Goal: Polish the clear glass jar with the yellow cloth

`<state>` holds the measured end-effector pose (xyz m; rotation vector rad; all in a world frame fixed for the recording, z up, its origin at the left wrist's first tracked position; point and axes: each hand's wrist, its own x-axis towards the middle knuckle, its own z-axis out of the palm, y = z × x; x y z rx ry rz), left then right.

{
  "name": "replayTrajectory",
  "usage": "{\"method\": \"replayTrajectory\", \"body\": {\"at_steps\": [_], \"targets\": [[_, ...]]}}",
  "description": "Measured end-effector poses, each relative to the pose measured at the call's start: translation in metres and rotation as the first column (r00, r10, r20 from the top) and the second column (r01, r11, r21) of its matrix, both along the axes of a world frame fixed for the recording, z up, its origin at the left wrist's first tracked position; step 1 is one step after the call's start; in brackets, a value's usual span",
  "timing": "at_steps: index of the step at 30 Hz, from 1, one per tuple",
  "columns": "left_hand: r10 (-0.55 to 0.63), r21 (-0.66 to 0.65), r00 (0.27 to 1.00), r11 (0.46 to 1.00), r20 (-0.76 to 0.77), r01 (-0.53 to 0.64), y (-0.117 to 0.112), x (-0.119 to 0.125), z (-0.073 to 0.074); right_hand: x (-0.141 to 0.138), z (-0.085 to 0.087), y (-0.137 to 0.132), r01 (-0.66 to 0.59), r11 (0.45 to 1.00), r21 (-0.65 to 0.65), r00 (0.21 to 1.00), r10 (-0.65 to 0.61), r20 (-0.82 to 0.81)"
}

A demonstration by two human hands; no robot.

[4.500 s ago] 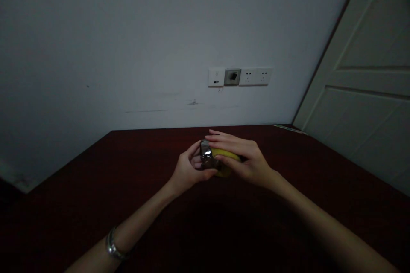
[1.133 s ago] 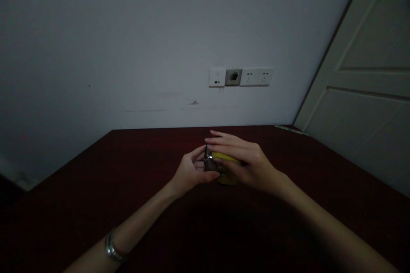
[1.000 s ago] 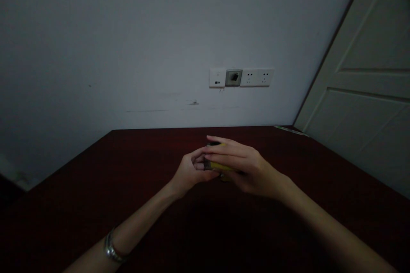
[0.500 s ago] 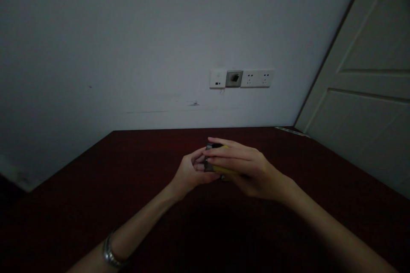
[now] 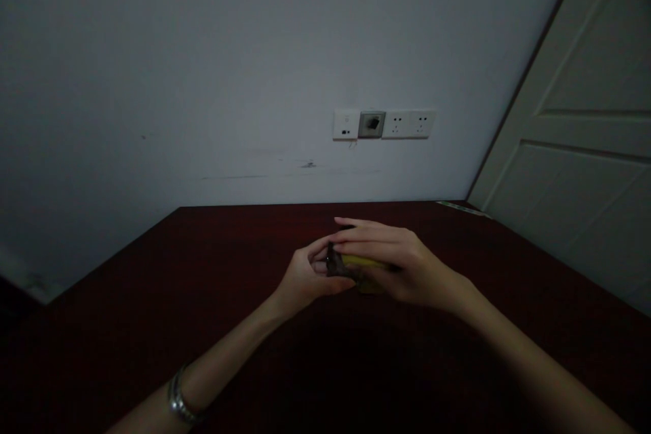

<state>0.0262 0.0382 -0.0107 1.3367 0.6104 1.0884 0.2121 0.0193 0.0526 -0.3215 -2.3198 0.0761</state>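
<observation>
Between my two hands, above the dark red table, is a small yellow and dark grey object (image 5: 364, 262). Its kind cannot be made out, since fingers cover much of it and the light is dim. My left hand (image 5: 308, 274) grips the dark left end, thumb in front and fingers behind. From the right, my right hand (image 5: 399, 259) wraps over the yellow part, its fingers stretched across the top and far side. A silver bracelet (image 5: 179, 399) circles my left wrist.
The dark red table (image 5: 244, 237) reaches back to a pale wall (image 5: 244, 68). White wall sockets (image 5: 408, 125) and a grey wall plate (image 5: 371, 125) sit above it. A panelled white door (image 5: 584, 149) stands at the right. A thin strip (image 5: 462, 209) lies at the table's back right edge.
The object has turned a little in my hands, and more of its yellow side shows towards me. My right-hand fingers have shifted slightly over it; both hands still hold it.
</observation>
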Motion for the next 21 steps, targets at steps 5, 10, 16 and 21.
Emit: {"method": "replayTrajectory", "body": {"at_steps": [5, 10, 16, 21], "targets": [[0.017, -0.019, 1.0, 1.0, 0.003, -0.017, -0.001, 0.002, -0.003, -0.003, -0.004, 0.002, 0.011, 1.0, -0.017, 1.0, -0.011, -0.017], [-0.019, -0.009, 1.0, 1.0, -0.007, 0.019, -0.003, 0.002, -0.004, 0.0, -0.006, 0.008, 0.126, 0.979, -0.158, 0.985, -0.142, -0.098], [0.082, 0.019, 0.997, 0.996, 0.001, -0.082, 0.0, 0.004, -0.009, -0.009, -0.006, -0.004, 0.059, 0.998, 0.035, 0.997, -0.06, 0.043], [0.035, 0.044, 0.999, 0.998, -0.028, -0.034, 0.0, 0.002, -0.009, -0.009, -0.008, 0.0, 0.109, 0.991, -0.075, 0.99, -0.115, -0.085]]}}
